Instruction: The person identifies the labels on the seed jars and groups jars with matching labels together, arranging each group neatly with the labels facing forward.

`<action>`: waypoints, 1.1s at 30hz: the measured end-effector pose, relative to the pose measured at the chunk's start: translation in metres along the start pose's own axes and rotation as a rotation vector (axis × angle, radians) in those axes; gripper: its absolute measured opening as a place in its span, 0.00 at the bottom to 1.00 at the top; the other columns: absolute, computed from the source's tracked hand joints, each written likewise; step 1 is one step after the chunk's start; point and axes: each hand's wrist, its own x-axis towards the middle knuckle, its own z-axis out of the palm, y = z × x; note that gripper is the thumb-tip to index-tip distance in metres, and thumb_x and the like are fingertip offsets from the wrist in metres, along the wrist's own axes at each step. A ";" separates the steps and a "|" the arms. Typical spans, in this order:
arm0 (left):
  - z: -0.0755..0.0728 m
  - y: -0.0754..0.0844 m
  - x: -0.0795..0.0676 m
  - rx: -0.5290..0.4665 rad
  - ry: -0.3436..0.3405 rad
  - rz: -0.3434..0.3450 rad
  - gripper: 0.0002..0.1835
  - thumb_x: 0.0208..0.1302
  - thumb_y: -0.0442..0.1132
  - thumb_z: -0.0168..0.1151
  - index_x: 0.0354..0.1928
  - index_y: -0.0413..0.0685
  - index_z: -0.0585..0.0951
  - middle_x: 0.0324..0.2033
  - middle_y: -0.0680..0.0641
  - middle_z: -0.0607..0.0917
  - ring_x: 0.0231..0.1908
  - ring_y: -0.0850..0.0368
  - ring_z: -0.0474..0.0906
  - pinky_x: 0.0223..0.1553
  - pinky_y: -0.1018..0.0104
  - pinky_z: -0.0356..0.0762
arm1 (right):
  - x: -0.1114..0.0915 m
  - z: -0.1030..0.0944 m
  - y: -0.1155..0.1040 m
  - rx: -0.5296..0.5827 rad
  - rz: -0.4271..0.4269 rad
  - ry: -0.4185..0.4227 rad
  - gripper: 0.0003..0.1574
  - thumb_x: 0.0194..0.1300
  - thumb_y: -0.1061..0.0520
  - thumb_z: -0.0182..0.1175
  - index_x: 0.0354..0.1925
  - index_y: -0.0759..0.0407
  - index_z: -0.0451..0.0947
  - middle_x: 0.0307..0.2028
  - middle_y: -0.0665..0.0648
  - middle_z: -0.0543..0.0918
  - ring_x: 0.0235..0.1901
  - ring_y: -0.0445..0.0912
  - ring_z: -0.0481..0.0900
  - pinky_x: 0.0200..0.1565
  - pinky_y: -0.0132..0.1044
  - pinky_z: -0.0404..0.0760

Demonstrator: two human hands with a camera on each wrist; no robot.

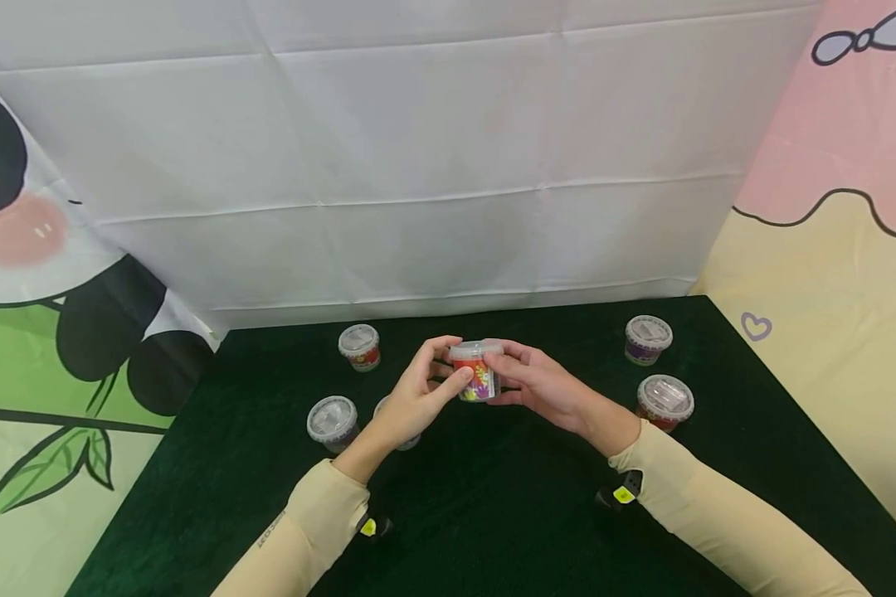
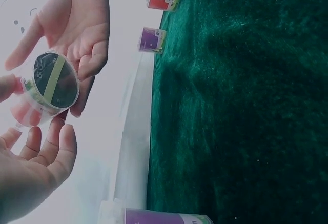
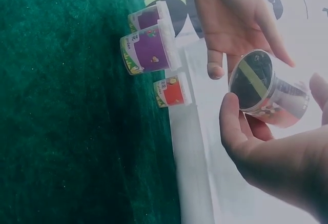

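A small clear plastic tub (image 1: 474, 375) with a lid and a red, flowered label is raised above the dark green cloth. My left hand (image 1: 412, 401) holds it from the left, its thumb against the label. From the right, my right hand (image 1: 543, 388) grips it, thumb near the lid's rim. In the left wrist view the tub's dark base (image 2: 57, 80) shows, crossed by a pale strip. The right wrist view also shows the tub (image 3: 269, 88) tilted between both hands.
Left of my hands stand a red-labelled tub (image 1: 360, 347) and another lidded tub (image 1: 333, 421); a third tub (image 1: 409, 443) is partly hidden by my left hand. At right stand a purple-labelled tub (image 1: 646, 340) and a reddish one (image 1: 665, 401). A white cloth (image 1: 418, 166) hangs behind.
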 end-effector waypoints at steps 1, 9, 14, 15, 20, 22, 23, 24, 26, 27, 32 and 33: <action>0.000 0.000 0.000 0.002 0.003 0.002 0.26 0.77 0.37 0.56 0.72 0.46 0.63 0.57 0.40 0.70 0.51 0.47 0.76 0.45 0.63 0.79 | 0.000 0.000 0.000 0.001 0.004 0.007 0.36 0.79 0.47 0.50 0.75 0.60 0.54 0.66 0.64 0.67 0.61 0.55 0.73 0.65 0.54 0.71; -0.003 -0.002 -0.001 -0.032 0.033 0.041 0.21 0.80 0.39 0.51 0.70 0.48 0.66 0.53 0.40 0.69 0.47 0.46 0.76 0.49 0.50 0.81 | 0.000 0.004 -0.003 -0.001 0.013 0.026 0.37 0.79 0.46 0.51 0.75 0.61 0.54 0.65 0.63 0.68 0.61 0.56 0.72 0.64 0.56 0.71; -0.004 -0.002 -0.002 -0.037 0.027 0.041 0.21 0.81 0.41 0.50 0.70 0.48 0.66 0.53 0.40 0.69 0.48 0.45 0.76 0.50 0.42 0.79 | 0.001 0.003 -0.003 -0.012 0.031 0.049 0.37 0.78 0.44 0.51 0.75 0.59 0.55 0.64 0.62 0.69 0.60 0.56 0.71 0.63 0.54 0.71; -0.004 -0.002 -0.002 -0.038 0.026 0.040 0.21 0.81 0.41 0.50 0.70 0.48 0.66 0.53 0.40 0.69 0.48 0.45 0.76 0.50 0.41 0.79 | 0.001 0.003 -0.003 -0.013 0.034 0.052 0.37 0.78 0.44 0.51 0.75 0.59 0.56 0.64 0.62 0.69 0.60 0.56 0.71 0.63 0.54 0.71; -0.004 -0.001 -0.002 -0.040 0.021 0.032 0.20 0.81 0.42 0.48 0.70 0.49 0.66 0.54 0.41 0.69 0.48 0.46 0.75 0.50 0.42 0.79 | 0.001 0.002 -0.003 -0.015 0.040 0.059 0.36 0.79 0.45 0.50 0.75 0.58 0.57 0.64 0.62 0.69 0.60 0.55 0.71 0.61 0.52 0.72; -0.004 0.000 -0.002 -0.040 0.020 0.030 0.20 0.81 0.42 0.48 0.70 0.50 0.66 0.53 0.41 0.69 0.48 0.47 0.75 0.50 0.44 0.80 | 0.000 0.002 -0.003 -0.014 0.037 0.060 0.36 0.79 0.44 0.50 0.76 0.58 0.57 0.64 0.62 0.70 0.59 0.55 0.71 0.61 0.51 0.73; -0.003 0.000 -0.002 -0.041 0.020 0.030 0.20 0.81 0.41 0.48 0.70 0.50 0.66 0.53 0.41 0.69 0.48 0.46 0.75 0.49 0.45 0.80 | -0.001 0.002 -0.003 -0.016 0.032 0.059 0.36 0.79 0.44 0.49 0.76 0.57 0.56 0.64 0.62 0.69 0.59 0.55 0.71 0.60 0.51 0.73; -0.003 0.000 -0.002 -0.040 0.019 0.030 0.20 0.81 0.41 0.48 0.70 0.49 0.65 0.53 0.41 0.69 0.48 0.46 0.75 0.49 0.46 0.80 | -0.001 0.002 -0.003 -0.013 0.028 0.059 0.36 0.79 0.44 0.49 0.77 0.56 0.56 0.64 0.61 0.69 0.59 0.55 0.71 0.60 0.51 0.73; -0.002 -0.001 -0.001 -0.036 0.014 0.030 0.21 0.81 0.41 0.49 0.70 0.49 0.65 0.54 0.41 0.69 0.48 0.46 0.76 0.49 0.47 0.81 | -0.002 0.003 -0.003 -0.013 0.017 0.056 0.36 0.80 0.44 0.48 0.78 0.55 0.54 0.65 0.62 0.68 0.59 0.55 0.70 0.61 0.51 0.72; -0.001 -0.001 -0.001 -0.034 0.009 0.027 0.21 0.81 0.41 0.49 0.70 0.49 0.65 0.55 0.41 0.68 0.48 0.46 0.76 0.49 0.48 0.81 | -0.002 0.004 -0.003 -0.014 0.014 0.052 0.37 0.80 0.44 0.48 0.78 0.54 0.53 0.66 0.62 0.67 0.60 0.55 0.69 0.61 0.52 0.72; 0.001 -0.004 -0.001 -0.021 -0.016 0.014 0.22 0.80 0.42 0.50 0.71 0.49 0.64 0.60 0.41 0.66 0.51 0.45 0.75 0.48 0.54 0.81 | -0.001 0.006 -0.001 -0.027 0.012 0.031 0.38 0.80 0.46 0.48 0.79 0.54 0.49 0.69 0.62 0.63 0.64 0.56 0.67 0.64 0.54 0.69; 0.002 -0.004 -0.001 -0.023 -0.018 0.011 0.22 0.80 0.43 0.51 0.71 0.50 0.64 0.60 0.41 0.66 0.51 0.45 0.75 0.48 0.55 0.81 | -0.001 0.007 -0.001 -0.028 0.011 0.031 0.38 0.80 0.46 0.48 0.79 0.54 0.50 0.69 0.62 0.63 0.64 0.56 0.67 0.64 0.55 0.69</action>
